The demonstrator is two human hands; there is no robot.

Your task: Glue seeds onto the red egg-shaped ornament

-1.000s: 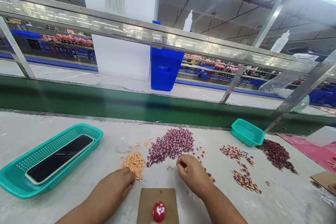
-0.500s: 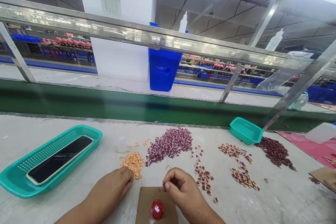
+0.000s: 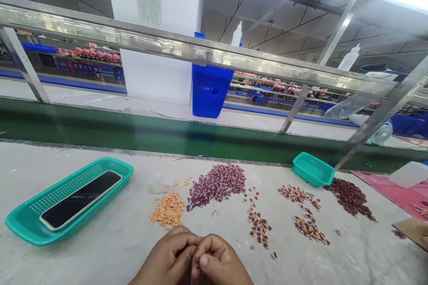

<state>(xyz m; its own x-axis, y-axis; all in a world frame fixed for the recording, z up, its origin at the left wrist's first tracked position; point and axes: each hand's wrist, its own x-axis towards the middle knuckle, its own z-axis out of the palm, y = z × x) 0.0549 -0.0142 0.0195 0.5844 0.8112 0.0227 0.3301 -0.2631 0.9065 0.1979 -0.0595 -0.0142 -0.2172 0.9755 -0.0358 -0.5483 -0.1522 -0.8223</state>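
I am holding my left hand (image 3: 171,249) and my right hand (image 3: 221,259) together at the bottom of my view, their fingertips pressing close and meeting. For such fine work I am judging a light pinch best, with both hands bracing each other, and a slight turn of the knuckles would be giving me a better view, since my fingers are hiding whatever may be between them; I cannot tell whether I am pinching a piece. My fingers are lying curled, my right thumb is pointing toward eleven o'clock, and my wrists are leaving the view toward seven and five o'clock. Just beyond my hands, at eleven o'clock, the tan pieces (image 3: 167,211) are lying heaped on the tabletop (image 3: 110,256); past them, nearer twelve, the maroon-and-white pieces (image 3: 219,182) are forming a larger pile. Between two and three o'clock the two-tone pieces (image 3: 259,229) are lying in a loose patch, apart from my right hand. Farther out, between nine and ten o'clock, a long teal basket (image 3: 23,234) is holding a phone (image 3: 82,200), and at two o'clock a smaller teal basket (image 3: 313,178) is sitting beside a dark maroon pile (image 3: 351,198).
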